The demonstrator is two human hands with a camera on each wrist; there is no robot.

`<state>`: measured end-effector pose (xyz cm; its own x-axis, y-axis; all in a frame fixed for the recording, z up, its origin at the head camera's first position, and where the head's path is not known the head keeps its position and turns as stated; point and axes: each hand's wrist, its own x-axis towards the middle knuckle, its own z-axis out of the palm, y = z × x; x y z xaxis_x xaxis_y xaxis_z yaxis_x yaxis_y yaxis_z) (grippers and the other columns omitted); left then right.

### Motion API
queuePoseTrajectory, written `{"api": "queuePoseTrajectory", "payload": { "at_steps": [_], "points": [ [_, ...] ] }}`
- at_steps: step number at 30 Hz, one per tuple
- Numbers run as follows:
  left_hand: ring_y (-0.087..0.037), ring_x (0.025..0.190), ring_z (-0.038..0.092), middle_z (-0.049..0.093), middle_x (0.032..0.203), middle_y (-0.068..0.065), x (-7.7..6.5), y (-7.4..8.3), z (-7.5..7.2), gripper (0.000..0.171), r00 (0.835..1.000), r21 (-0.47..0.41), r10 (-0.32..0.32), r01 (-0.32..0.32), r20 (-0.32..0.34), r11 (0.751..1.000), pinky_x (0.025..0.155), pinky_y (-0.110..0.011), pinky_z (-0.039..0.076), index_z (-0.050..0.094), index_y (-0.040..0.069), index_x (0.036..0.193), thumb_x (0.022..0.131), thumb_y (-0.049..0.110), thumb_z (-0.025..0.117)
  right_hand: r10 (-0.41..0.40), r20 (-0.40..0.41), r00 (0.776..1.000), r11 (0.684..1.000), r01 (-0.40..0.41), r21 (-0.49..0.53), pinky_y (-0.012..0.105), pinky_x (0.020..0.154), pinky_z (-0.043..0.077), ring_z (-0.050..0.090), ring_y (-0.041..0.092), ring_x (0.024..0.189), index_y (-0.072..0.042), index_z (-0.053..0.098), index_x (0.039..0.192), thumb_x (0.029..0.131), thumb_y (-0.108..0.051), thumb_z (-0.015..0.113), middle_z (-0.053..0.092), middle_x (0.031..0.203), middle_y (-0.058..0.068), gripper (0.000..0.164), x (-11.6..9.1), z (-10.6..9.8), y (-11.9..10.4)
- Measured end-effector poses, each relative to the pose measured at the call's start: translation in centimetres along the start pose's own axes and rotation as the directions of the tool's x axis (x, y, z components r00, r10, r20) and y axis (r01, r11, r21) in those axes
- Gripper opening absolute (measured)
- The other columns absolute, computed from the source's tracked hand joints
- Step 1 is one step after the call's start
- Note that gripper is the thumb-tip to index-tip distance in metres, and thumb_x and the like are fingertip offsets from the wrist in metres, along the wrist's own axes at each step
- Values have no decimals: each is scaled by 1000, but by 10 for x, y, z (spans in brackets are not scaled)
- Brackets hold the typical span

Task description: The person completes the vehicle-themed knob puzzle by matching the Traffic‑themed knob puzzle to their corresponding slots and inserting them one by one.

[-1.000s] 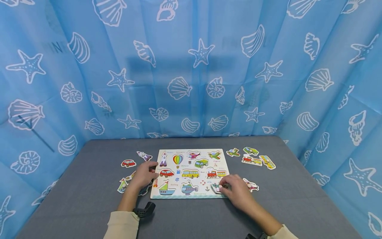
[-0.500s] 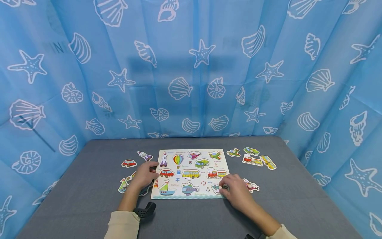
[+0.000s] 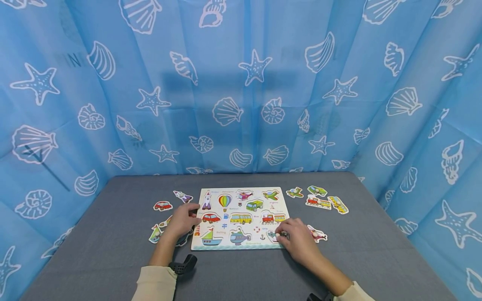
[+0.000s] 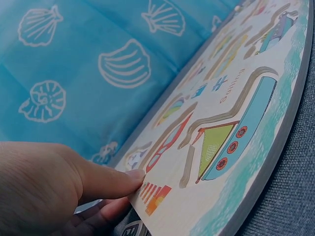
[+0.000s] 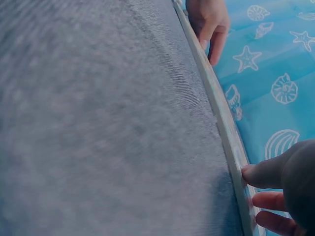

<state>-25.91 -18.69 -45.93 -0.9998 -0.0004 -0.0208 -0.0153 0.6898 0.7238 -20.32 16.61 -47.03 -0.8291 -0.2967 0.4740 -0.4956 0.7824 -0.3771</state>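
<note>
A wooden puzzle board (image 3: 233,209) with printed vehicles lies on the table. At its lower right corner my right hand (image 3: 299,242) pinches a ship puzzle piece (image 3: 272,237) by its white knob, over the printed ship. Part of that piece is hidden by my fingers. On the opposite side my left hand (image 3: 181,220) holds the board's left edge. The left wrist view shows the left thumb (image 4: 134,178) on the edge beside the printed red car, with fingers lower behind it. In the right wrist view the right thumb (image 5: 253,174) is at the board's near edge.
Left of the board lie a rocket piece (image 3: 183,196), a red car piece (image 3: 162,205) and a sailboat piece (image 3: 155,234), with others partly under the left arm. Plane (image 3: 295,192), truck (image 3: 317,190), train (image 3: 318,201), bus (image 3: 338,205) and helicopter (image 3: 317,234) pieces lie right.
The ship piece, tilted at the corner a second ago, now lies flatter over its printed picture. My right hand has shifted only slightly; the left hand keeps its place.
</note>
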Motion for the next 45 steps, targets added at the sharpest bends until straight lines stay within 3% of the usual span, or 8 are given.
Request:
{"api": "queuePoseTrajectory", "payload": {
  "at_steps": [12,16,22,27,33,40,45],
  "points": [
    [-22,84,53,59,101,-10,1,-1,0,48,1000,10,-12,12,10,1000,66,-34,46,59,-1,130,84,2,73,-61,-3,998,998,61,-27,43,71,42,56,22,84,-14,71,78,68,-6,82,66,90,-1,17,1,-2,0],
    [-22,85,53,58,103,-11,0,0,-1,48,1000,10,-26,26,12,1000,67,-34,46,59,-1,130,84,2,73,-64,42,997,998,65,-15,43,74,44,57,22,86,-14,72,83,70,-8,82,67,92,0,17,3,-5,1],
    [-23,86,53,58,104,-11,1,0,-1,48,1000,13,-29,29,3,999,70,-36,46,59,-1,130,84,3,73,17,196,981,997,-31,69,45,84,45,59,26,96,-10,73,98,78,-12,79,68,100,2,21,11,-22,3],
    [-23,86,53,59,104,-11,1,0,0,48,1000,11,-27,27,1,1000,71,-36,46,60,-1,129,83,2,73,101,244,965,987,-128,98,51,91,42,58,30,106,-7,72,105,85,-15,75,67,106,5,21,13,-35,7],
    [-24,87,53,58,108,-13,1,0,0,48,999,-7,-36,36,1,999,69,-35,47,59,-1,129,84,1,73,114,222,968,987,-136,88,51,91,42,58,31,106,-6,72,104,87,-13,72,67,106,6,19,9,-39,16],
    [-23,86,53,58,106,-12,1,0,0,48,999,-15,-51,51,-2,999,66,-33,47,60,1,130,83,2,74,89,132,987,995,-94,35,47,81,45,58,26,93,-8,72,95,81,-8,77,67,98,3,14,0,-42,31],
    [-23,85,53,58,108,-12,1,-1,0,49,1000,-35,-29,29,6,999,67,-34,46,59,-1,130,83,0,73,65,96,993,998,-63,-18,43,76,44,57,22,87,-10,73,92,77,-7,79,67,95,2,17,-6,-47,43]
  ]
}}
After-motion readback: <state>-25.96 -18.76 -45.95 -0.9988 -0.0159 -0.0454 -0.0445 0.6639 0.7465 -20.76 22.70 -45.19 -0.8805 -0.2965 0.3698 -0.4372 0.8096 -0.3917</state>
